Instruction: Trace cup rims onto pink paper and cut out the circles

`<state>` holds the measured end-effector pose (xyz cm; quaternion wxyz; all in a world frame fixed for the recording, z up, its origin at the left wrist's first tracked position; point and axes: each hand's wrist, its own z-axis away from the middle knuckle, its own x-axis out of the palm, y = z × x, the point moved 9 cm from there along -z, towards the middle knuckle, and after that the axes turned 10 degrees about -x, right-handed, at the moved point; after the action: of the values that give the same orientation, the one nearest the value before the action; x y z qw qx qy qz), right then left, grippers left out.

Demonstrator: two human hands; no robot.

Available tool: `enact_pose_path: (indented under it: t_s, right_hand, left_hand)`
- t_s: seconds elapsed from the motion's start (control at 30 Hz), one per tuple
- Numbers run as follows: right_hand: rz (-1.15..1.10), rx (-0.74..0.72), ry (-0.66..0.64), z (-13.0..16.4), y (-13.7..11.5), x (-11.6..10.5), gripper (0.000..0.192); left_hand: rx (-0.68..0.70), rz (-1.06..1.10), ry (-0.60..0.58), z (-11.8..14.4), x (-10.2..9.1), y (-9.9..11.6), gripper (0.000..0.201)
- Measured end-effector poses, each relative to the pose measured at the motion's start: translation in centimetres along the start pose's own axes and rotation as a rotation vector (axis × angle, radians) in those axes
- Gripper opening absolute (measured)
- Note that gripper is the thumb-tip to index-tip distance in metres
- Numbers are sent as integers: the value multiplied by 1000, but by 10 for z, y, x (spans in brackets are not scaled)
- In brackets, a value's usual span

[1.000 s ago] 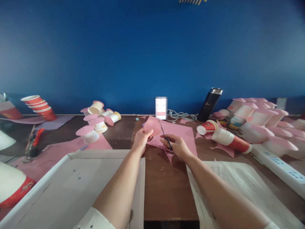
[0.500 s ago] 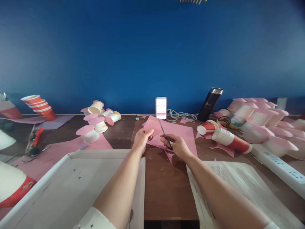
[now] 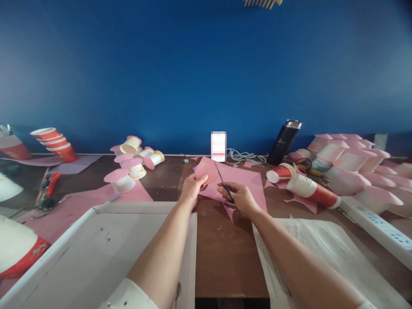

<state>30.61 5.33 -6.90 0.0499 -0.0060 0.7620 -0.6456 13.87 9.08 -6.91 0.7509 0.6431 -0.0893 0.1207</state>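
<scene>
Scissors (image 3: 224, 183) beside left-held disc (image 3: 206, 171)

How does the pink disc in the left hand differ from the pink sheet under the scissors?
The pink disc is round, while the pink sheet is larger with straight edges and corners. The left hand holds the disc raised off the table; the sheet lies mostly flat on it. The scissors, gripped in the right hand, point between the two. Both look like the same pink paper.

Blue wall (image 3: 161, 77), seemingly wooden table (image 3: 225, 253).
</scene>
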Motion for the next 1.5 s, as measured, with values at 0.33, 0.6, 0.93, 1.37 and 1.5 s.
enact_pose_path:
  t_s: [0.33,0.6,0.93,1.37,1.5]
  right_hand:
    - [-27,27,4,-1,5,1,53]
    - [-5,61,30,1,4,-1,51]
    - [-30,-78,-56,2,-9,5,50]
    - [-19,-85,-78,3,-12,6,49]
    - [-48,-73,-68,3,-10,6,50]
  left_hand:
    - [-44,79,23,-2,-4,-2,35]
    - [-51,236,-23,1,-6,2,36]
    - [-15,112,-15,3,-3,6,32]
    - [5,5,-27,5,0,8,32]
    - [30,-41,-32,5,2,10,32]
